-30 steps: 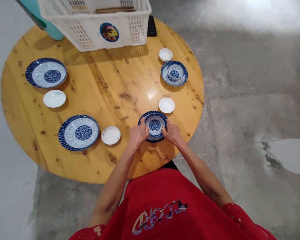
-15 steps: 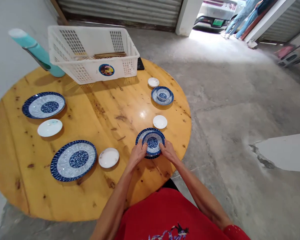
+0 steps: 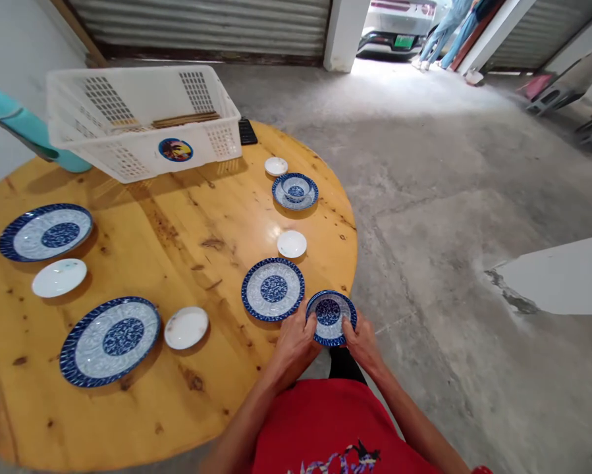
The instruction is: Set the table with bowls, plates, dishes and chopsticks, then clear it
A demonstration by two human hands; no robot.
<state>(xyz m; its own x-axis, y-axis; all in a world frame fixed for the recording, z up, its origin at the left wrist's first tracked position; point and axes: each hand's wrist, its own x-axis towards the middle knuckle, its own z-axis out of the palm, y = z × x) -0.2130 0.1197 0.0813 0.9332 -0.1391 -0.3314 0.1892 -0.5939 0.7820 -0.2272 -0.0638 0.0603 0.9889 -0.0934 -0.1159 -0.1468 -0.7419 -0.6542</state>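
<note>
Head view: white basket (image 3: 150, 161), palm-tree label (image 3: 176, 149) facing the camera; blue-rimmed plate (image 3: 272, 288); then, by the table (image 3: 142, 280) edge, left hand (image 3: 296, 334) and right hand (image 3: 363, 342) clamp opposite sides of a round bowl (image 3: 329, 315), mouth up; farther right, green licence plate (image 3: 404, 41), unreadably small.
</note>
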